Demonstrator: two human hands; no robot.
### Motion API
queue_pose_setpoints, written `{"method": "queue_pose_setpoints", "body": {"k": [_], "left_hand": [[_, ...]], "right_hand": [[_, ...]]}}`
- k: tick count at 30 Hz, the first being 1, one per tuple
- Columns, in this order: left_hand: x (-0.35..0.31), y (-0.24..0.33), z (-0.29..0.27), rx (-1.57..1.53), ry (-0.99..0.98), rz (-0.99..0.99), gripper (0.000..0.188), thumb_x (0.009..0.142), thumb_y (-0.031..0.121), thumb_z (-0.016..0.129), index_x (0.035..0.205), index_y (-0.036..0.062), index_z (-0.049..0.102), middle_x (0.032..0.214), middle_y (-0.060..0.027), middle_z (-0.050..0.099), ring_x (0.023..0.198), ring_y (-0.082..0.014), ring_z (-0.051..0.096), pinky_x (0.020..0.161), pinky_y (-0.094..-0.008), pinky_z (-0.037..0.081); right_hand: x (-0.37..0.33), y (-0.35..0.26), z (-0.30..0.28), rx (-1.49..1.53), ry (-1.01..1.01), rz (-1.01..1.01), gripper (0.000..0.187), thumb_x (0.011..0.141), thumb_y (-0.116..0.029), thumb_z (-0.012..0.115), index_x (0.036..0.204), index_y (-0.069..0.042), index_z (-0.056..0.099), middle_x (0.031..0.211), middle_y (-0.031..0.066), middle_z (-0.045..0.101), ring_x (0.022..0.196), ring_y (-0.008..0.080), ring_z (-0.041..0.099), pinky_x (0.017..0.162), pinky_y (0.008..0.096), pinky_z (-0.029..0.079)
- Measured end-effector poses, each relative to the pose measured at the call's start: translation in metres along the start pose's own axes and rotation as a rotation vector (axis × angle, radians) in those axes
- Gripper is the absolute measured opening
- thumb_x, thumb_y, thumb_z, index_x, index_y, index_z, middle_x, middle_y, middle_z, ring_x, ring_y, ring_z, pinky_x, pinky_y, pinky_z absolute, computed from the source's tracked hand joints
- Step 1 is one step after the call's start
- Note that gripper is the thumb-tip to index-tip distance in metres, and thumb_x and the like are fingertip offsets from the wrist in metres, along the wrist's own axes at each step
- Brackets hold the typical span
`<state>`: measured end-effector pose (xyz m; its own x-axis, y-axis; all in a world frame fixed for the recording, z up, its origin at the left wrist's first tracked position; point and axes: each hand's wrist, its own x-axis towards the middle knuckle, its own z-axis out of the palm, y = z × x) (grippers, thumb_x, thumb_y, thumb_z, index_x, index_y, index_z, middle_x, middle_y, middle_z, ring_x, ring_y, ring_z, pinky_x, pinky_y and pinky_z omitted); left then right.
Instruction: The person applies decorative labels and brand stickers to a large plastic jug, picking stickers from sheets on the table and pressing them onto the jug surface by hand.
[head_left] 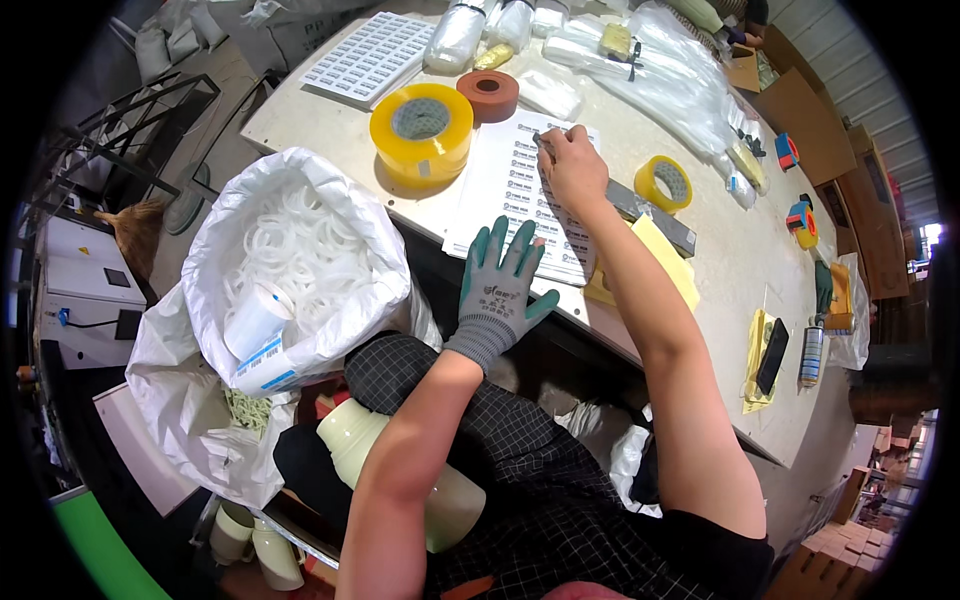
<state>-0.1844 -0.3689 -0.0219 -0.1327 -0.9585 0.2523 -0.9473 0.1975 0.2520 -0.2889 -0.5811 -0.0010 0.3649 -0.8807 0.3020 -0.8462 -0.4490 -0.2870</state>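
My left hand (500,291), in a grey and green glove, lies with fingers spread on the near edge of a stack of printed label sheets (490,205). My bare right hand (574,172) is over the far part of the sheets, its fingertips pinched together. A small dark bit shows at those fingertips, too small to name. Under my left forearm, a pale cream-green rounded vessel (455,510) rests on my lap, partly hidden by the arm. Beside my right forearm are a grey metal bar (668,228) and yellow paper (665,262).
Left of the table stands a white sack (215,240) of translucent plastic rings (300,240). Tape rolls (425,170) (664,184) and a red-brown roll (490,97) sit near the sheets. Plastic bags (650,75) fill the far side. A phone (771,355) lies at the right.
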Motion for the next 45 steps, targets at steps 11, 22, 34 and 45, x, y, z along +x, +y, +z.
{"method": "queue_pose_setpoints", "body": {"k": [11,22,34,45], "left_hand": [[0.006,0.006,0.005,0.002,0.027,0.009,0.081,0.091,0.058,0.065,0.152,0.0073,0.049,0.164,-0.0154,0.039,0.154,-0.0415,0.029,0.128,-0.0586,0.016],[-0.16,0.073,-0.137,-0.159,-0.082,0.046,0.051,0.094,0.049,0.067,0.123,0.0075,0.071,0.129,-0.0142,0.066,0.125,-0.0336,0.058,0.109,-0.0495,0.043],[-0.35,0.103,-0.119,0.043,0.532,-0.629,0.049,0.08,0.025,0.085,0.122,0.012,0.065,0.126,-0.0074,0.066,0.11,-0.0277,0.062,0.095,-0.0454,0.046],[-0.354,0.101,-0.115,0.098,0.546,-0.517,0.043,0.081,0.022,0.082,0.119,0.0078,0.066,0.125,-0.0104,0.063,0.111,-0.0312,0.059,0.094,-0.0493,0.046]], "right_hand": [[0.029,0.017,-0.018,0.836,0.11,0.096,0.037,0.105,-0.02,0.056,0.138,-0.012,0.07,0.114,0.0149,0.068,0.103,0.0245,0.065,0.098,0.0341,0.049],[-0.21,-0.109,-0.077,0.815,-0.221,-0.27,0.04,0.098,-0.001,0.06,0.135,-0.01,0.07,0.104,0.0117,0.053,0.094,0.0249,0.057,0.086,0.0337,0.049],[-0.341,-0.187,-0.071,0.672,-0.132,-0.809,0.062,0.072,-0.004,0.078,0.13,-0.027,0.077,0.096,0.0041,0.061,0.073,0.017,0.059,0.056,0.0294,0.05],[-0.35,-0.196,-0.09,0.48,-0.112,-0.916,0.062,0.067,-0.007,0.079,0.127,-0.025,0.079,0.094,0.0028,0.06,0.072,0.0155,0.056,0.056,0.0265,0.049]]}}
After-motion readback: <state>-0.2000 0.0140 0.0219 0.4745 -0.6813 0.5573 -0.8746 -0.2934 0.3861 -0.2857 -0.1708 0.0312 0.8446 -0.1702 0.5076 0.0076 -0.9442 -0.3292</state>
